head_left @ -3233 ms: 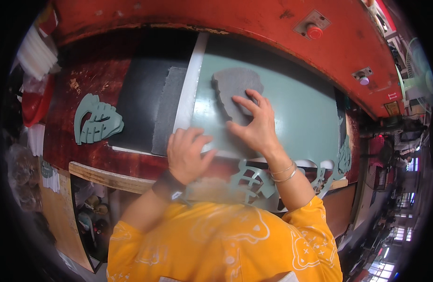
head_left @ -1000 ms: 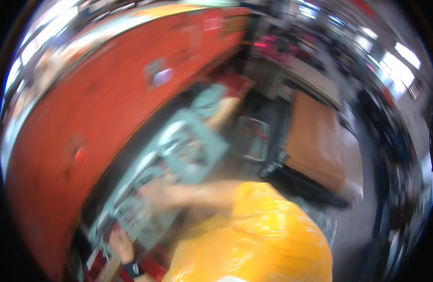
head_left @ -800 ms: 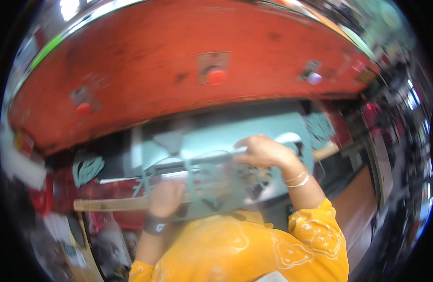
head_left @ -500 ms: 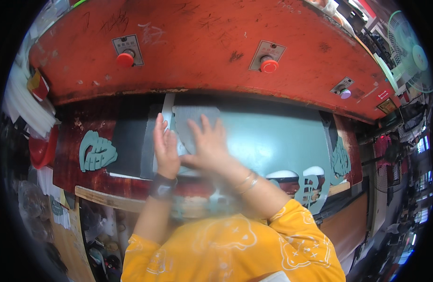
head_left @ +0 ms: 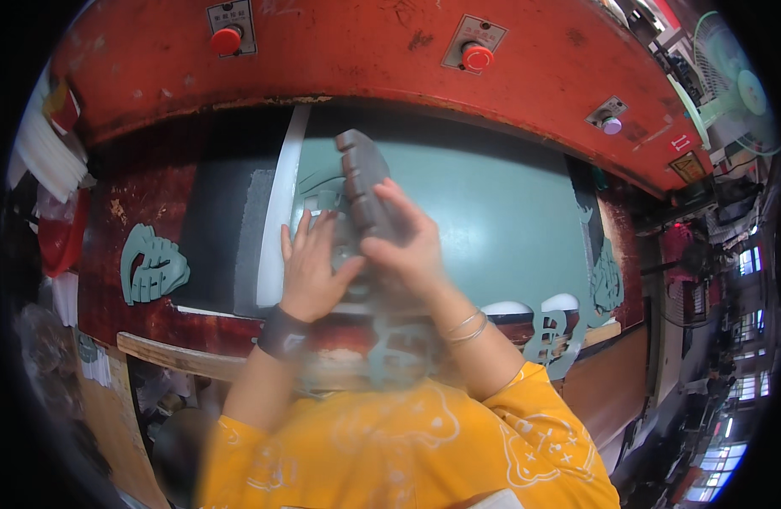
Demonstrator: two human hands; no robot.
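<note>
The big green sheet [head_left: 501,204] lies flat under both hands. The right hand [head_left: 414,246] pinches a grey block [head_left: 365,174] between thumb and fingers, over the left part of the green sheet. The block is tipped up, so its bumpy, notched side shows. The left hand [head_left: 312,265] is spread, palm down, at the left end of the green sheet; I cannot tell if it presses down. A cut shape [head_left: 321,187] shows in the sheet by its fingertips.

A white strip [head_left: 282,204] runs along the green sheet's left edge, with a black mat [head_left: 212,195] past it. A red machine wall [head_left: 340,68] stands beyond the far edge. Cut green scraps [head_left: 550,331] stick out at the near edge, toward the right. The widest open room for moving is on the green sheet's right part, past the block.

Half a second ago, the block lay flat under the right hand, and the left hand was turned more on its side.
</note>
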